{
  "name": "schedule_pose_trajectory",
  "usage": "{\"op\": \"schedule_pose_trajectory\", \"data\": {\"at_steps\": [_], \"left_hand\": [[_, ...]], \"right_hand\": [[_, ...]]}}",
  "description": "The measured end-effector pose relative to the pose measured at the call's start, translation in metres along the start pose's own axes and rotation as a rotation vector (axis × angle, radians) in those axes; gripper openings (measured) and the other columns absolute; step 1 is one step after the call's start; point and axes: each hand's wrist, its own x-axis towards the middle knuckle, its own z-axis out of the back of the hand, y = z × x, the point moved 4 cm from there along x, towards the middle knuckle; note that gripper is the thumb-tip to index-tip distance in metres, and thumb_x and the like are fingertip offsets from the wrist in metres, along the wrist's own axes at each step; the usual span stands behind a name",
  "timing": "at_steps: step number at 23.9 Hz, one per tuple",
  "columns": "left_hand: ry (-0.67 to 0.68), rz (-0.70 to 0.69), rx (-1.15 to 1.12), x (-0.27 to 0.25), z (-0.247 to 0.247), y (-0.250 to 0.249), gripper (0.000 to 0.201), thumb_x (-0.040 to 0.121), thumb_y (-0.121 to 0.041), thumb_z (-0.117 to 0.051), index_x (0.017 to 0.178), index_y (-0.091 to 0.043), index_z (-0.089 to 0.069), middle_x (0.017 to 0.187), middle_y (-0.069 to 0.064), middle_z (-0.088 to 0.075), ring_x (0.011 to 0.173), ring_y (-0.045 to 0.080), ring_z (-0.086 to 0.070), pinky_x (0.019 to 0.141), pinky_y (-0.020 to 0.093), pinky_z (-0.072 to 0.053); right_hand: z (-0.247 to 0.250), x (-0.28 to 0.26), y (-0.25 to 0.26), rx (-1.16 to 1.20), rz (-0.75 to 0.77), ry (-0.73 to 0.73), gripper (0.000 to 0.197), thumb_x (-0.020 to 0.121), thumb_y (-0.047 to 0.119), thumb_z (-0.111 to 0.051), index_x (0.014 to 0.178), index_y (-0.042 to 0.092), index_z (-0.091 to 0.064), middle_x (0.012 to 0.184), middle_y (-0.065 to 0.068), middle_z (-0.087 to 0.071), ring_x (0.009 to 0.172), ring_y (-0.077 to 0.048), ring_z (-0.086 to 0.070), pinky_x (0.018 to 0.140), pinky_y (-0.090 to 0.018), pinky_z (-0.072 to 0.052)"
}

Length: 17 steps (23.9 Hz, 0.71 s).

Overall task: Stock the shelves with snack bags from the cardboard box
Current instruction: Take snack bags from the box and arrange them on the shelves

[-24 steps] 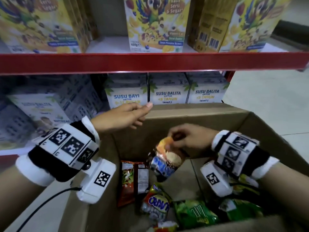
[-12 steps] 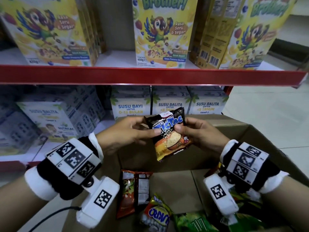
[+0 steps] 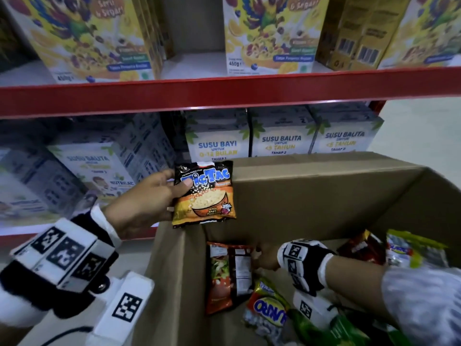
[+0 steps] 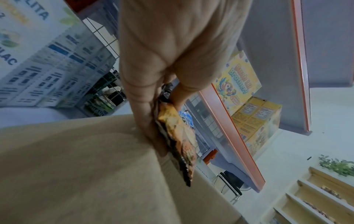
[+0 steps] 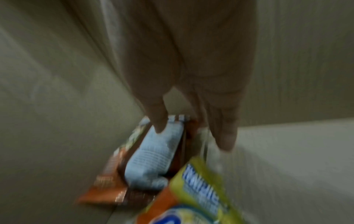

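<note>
My left hand [image 3: 159, 196] pinches a black and orange TicTac snack bag [image 3: 205, 194] by its left edge, upright above the near left corner of the cardboard box [image 3: 311, 196]; in the left wrist view the TicTac snack bag [image 4: 178, 136] sits between thumb and fingers of that left hand [image 4: 162, 84]. Down inside the box my right hand [image 3: 264, 258] reaches with straight fingers beside a brown and orange snack bag [image 3: 228, 273]. In the right wrist view the fingers [image 5: 224, 130] hover over the brown and orange snack bag [image 5: 145, 159], holding nothing.
More bags lie in the box: a yellow Sukro bag [image 3: 268, 310], green bags [image 3: 324, 328] and others at the right [image 3: 404, 250]. A red-edged shelf [image 3: 224, 92] carries cereal boxes [image 3: 267, 33]; milk boxes [image 3: 217, 143] fill the shelf below.
My right hand lifted the TicTac bag out of the box and passed it to my left hand, then dropped back into the box. My left hand now holds the bag alone.
</note>
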Motion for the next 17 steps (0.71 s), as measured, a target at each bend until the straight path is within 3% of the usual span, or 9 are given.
{"op": "schedule_pose_trajectory", "data": {"at_steps": [1,3,5,8,10,13,15,17], "left_hand": [[0.003,-0.009,-0.018,0.001,0.002,0.003,0.03,0.096,-0.013,-0.047,0.126,-0.011,-0.052,0.099,0.005,-0.07,0.074,0.018,-0.067,0.06,0.03,-0.058],[0.015,-0.027,-0.051,0.003,0.006,0.008,0.03,0.095,-0.014,-0.049,0.125,-0.014,-0.052,0.096,0.003,-0.072,0.071,0.016,-0.07,0.059,0.029,-0.06],[0.015,-0.033,-0.081,0.004,0.009,0.012,0.03,0.095,-0.014,-0.049,0.124,-0.015,-0.052,0.097,0.002,-0.073,0.072,0.013,-0.071,0.062,0.03,-0.061],[0.003,-0.027,-0.081,0.006,0.012,0.016,0.029,0.096,-0.015,-0.048,0.124,-0.015,-0.052,0.099,0.001,-0.072,0.073,0.012,-0.071,0.066,0.03,-0.06],[-0.002,-0.017,-0.069,0.007,0.011,0.014,0.027,0.096,-0.015,-0.048,0.124,-0.015,-0.051,0.096,0.0,-0.071,0.069,0.011,-0.071,0.064,0.028,-0.059],[-0.048,-0.023,-0.053,0.006,0.006,0.009,0.025,0.097,-0.012,-0.048,0.122,-0.012,-0.051,0.091,0.002,-0.069,0.066,0.014,-0.07,0.066,0.034,-0.059],[-0.082,-0.06,0.006,0.004,0.001,0.002,0.026,0.098,-0.011,-0.048,0.124,-0.009,-0.049,0.096,0.006,-0.067,0.078,0.022,-0.067,0.08,0.046,-0.056],[-0.103,-0.111,0.047,0.001,-0.005,-0.009,0.023,0.098,-0.013,-0.048,0.12,-0.009,-0.049,0.1,0.009,-0.064,0.082,0.024,-0.063,0.081,0.048,-0.053]], "right_hand": [[-0.01,0.009,0.0,0.045,-0.006,0.002,0.043,0.095,0.027,-0.052,0.132,0.006,-0.051,0.132,-0.016,-0.055,0.118,-0.031,-0.055,0.096,-0.032,-0.046],[-0.028,0.022,0.004,0.249,-0.002,0.038,0.041,0.087,0.023,-0.065,0.126,0.01,-0.057,0.13,-0.013,-0.058,0.116,-0.029,-0.056,0.099,-0.038,-0.046],[-0.037,0.021,0.008,0.612,-0.046,0.012,0.039,0.075,0.016,-0.079,0.111,0.013,-0.065,0.119,-0.009,-0.066,0.099,-0.024,-0.065,0.091,-0.037,-0.053],[-0.036,0.015,0.01,0.777,-0.084,0.094,0.046,0.065,0.019,-0.087,0.105,0.012,-0.067,0.102,-0.005,-0.072,0.084,-0.02,-0.068,0.073,-0.033,-0.057],[-0.025,0.003,0.012,0.752,-0.083,0.175,0.046,0.065,0.024,-0.086,0.104,0.014,-0.064,0.095,-0.002,-0.07,0.077,-0.017,-0.068,0.066,-0.029,-0.055],[0.011,-0.024,0.02,0.494,0.085,0.229,0.039,0.074,0.022,-0.079,0.107,0.016,-0.06,0.1,0.002,-0.066,0.087,-0.011,-0.064,0.082,-0.03,-0.051],[0.04,-0.052,0.026,0.391,0.172,0.168,0.048,0.072,0.02,-0.081,0.112,0.021,-0.056,0.109,0.001,-0.066,0.1,-0.015,-0.063,0.093,-0.034,-0.05],[0.075,-0.093,0.029,0.342,0.264,0.064,0.061,0.069,0.023,-0.083,0.12,0.021,-0.049,0.115,-0.001,-0.066,0.107,-0.018,-0.062,0.097,-0.037,-0.049]]}}
